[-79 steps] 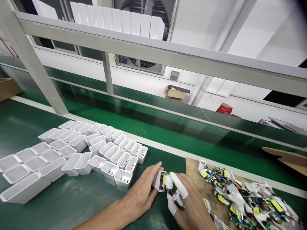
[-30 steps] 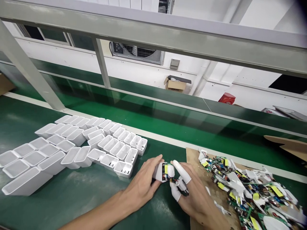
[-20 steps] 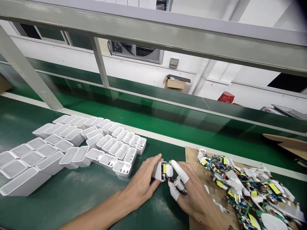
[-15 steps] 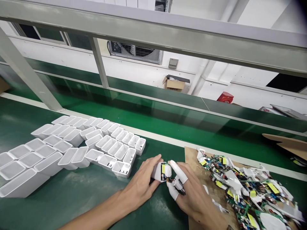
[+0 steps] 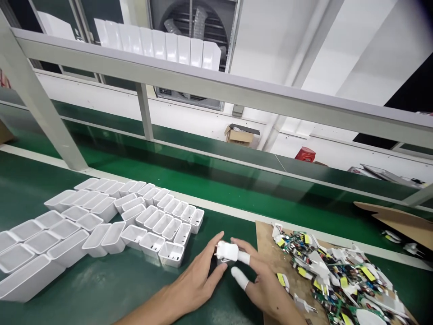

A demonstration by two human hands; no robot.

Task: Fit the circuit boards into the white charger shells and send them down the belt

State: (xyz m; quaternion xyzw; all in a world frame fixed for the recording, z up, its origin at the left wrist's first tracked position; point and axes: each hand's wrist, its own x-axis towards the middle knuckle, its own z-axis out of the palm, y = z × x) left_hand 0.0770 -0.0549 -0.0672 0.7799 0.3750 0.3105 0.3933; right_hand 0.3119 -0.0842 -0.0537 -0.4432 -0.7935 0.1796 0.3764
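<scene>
Left hand (image 5: 196, 282) grasps white piece (image 5: 227, 251) between thumb and fingers; right hand (image 5: 265, 282) has white-capped finger at its right end, can't tell if that grip holds. Piece is over green table (image 5: 101, 282), between white rectangular cases (image 5: 113, 237) and heap of circuit boards (image 5: 341, 273).

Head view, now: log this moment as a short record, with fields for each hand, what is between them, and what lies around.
Left hand: finger and thumb about the left end of the item; exact contact hidden
Right hand: one white-covered finger at the item's right end; covered thumb apart from it
Item between hands: white plastic piece
To the left: rows of open-topped white containers on a green work surface
To the right: pile of circuit parts on a brown board
Beyond: pale frame
</scene>
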